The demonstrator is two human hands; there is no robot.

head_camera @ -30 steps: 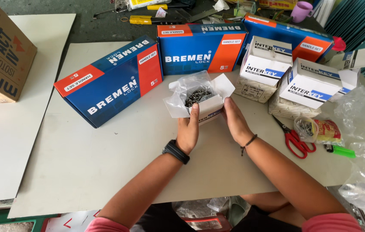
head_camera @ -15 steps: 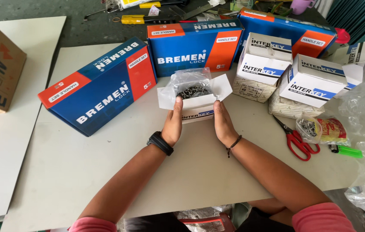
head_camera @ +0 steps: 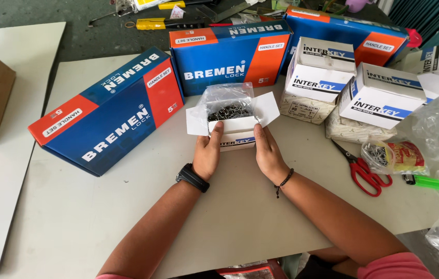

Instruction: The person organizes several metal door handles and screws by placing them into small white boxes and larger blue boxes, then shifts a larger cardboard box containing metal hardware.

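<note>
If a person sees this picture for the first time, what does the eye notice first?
First, the small open white box at the centre of the table, held by the left hand and right hand; a clear bag of dark metal pieces sits inside. Next, the big blue-and-orange boxes behind it, and red scissors to the right.

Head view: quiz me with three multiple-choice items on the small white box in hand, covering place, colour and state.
1. Where are the red-handled scissors?
A. right of the small white cardboard box
B. left of it
C. inside it

2. What colour is the wristwatch?
A. white
B. black
C. green

3. How is the box?
A. taped shut
B. crushed flat
C. open, flaps spread

Answers: 1 A, the scissors lie past the right hand. 2 B, a black band sits on the left hand wrist. 3 C, a clear plastic bag of dark metal pieces shows inside.
</note>
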